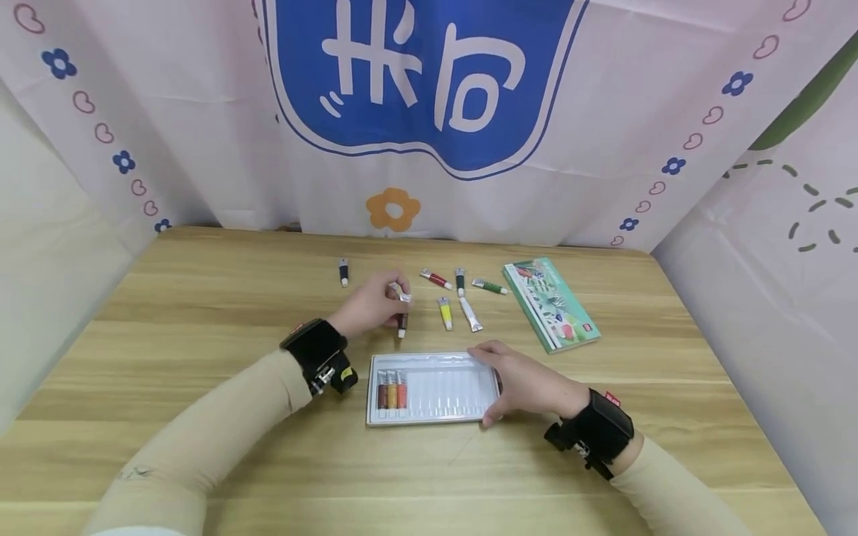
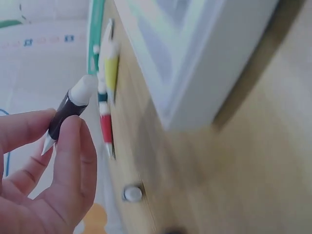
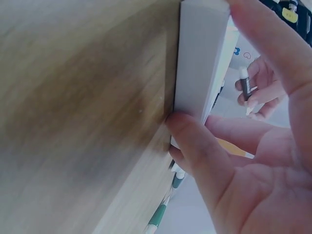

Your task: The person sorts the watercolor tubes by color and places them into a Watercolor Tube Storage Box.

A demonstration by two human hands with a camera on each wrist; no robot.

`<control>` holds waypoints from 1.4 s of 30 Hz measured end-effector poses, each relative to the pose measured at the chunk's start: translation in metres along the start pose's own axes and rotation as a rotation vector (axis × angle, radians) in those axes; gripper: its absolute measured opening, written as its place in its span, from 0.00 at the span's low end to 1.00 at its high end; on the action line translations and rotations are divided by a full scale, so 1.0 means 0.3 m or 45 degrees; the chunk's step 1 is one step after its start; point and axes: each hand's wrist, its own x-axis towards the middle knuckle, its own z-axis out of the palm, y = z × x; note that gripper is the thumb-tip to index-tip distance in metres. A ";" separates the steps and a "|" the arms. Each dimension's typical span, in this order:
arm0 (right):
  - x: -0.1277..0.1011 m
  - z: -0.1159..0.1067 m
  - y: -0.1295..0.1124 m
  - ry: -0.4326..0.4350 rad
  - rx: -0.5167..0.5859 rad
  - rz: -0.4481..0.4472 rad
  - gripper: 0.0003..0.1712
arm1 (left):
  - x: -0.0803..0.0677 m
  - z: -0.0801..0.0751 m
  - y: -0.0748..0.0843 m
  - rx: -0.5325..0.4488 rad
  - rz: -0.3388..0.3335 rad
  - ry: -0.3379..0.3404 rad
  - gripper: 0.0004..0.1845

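My left hand (image 1: 369, 305) pinches a dark brown paint tube (image 1: 403, 321) between thumb and fingers, its white cap pointing down toward me. In the left wrist view that tube (image 2: 63, 114) is held off the table. Below it lies a white plastic tray (image 1: 449, 394) with slots. Three paint tubes sit at its left end: a brown one (image 1: 383, 393), an ochre one (image 1: 392, 393) and an orange-red one (image 1: 401, 393). My right hand (image 1: 526, 378) grips the tray's right end, thumb at the near corner and fingers at the far one.
Behind the tray lie loose tubes: black (image 1: 344, 272), red (image 1: 436, 279), dark green (image 1: 459, 281), green (image 1: 490, 286), yellow (image 1: 445, 313) and white (image 1: 471, 314). A teal printed box (image 1: 553, 305) lies to their right. A printed cloth (image 1: 234, 164) hangs along the table's back edge.
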 end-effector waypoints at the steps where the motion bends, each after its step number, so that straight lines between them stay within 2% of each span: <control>1: 0.000 -0.001 0.000 0.003 -0.003 -0.001 0.62 | -0.010 0.004 0.001 -0.023 0.001 -0.009 0.08; 10: 0.005 -0.005 0.004 0.018 -0.006 -0.013 0.63 | -0.086 0.045 0.015 -0.115 -0.042 -0.060 0.08; 14: 0.008 -0.006 0.006 0.018 -0.007 -0.010 0.63 | -0.110 0.062 0.014 -0.146 -0.030 -0.076 0.07; 22: 0.011 -0.018 0.004 0.017 -0.015 0.007 0.63 | -0.141 0.100 0.022 -0.120 -0.042 -0.096 0.07; 29: 0.012 -0.021 0.009 0.009 -0.031 -0.005 0.62 | -0.157 0.128 -0.021 -0.012 0.050 -0.119 0.07; 42: 0.007 0.001 0.020 0.008 -0.009 -0.014 0.63 | -0.171 0.134 -0.029 0.055 0.040 -0.134 0.07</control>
